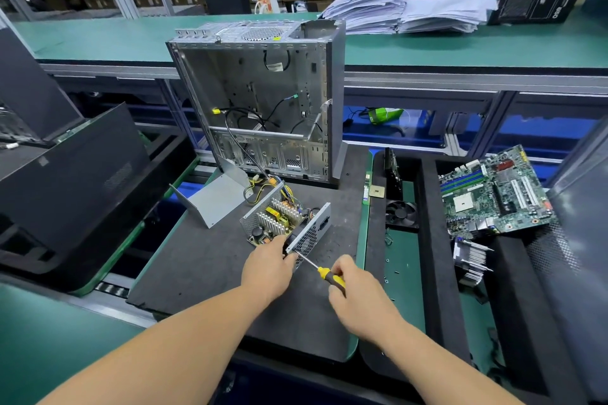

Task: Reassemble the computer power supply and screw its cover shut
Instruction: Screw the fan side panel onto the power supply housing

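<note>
The open power supply (pixel 283 220), its heat sinks and circuit board exposed, is seen on the dark foam mat (pixel 204 260) in front of the empty computer case (pixel 260 99), with its grey sheet-metal cover (pixel 214 197) lying detached just to the left. The near corner of the unit is gripped by the left hand (pixel 268 270). A yellow-handled screwdriver (pixel 320 270) is held in the curled fingers of the right hand (pixel 358 296), its tip set against the perforated side panel.
</note>
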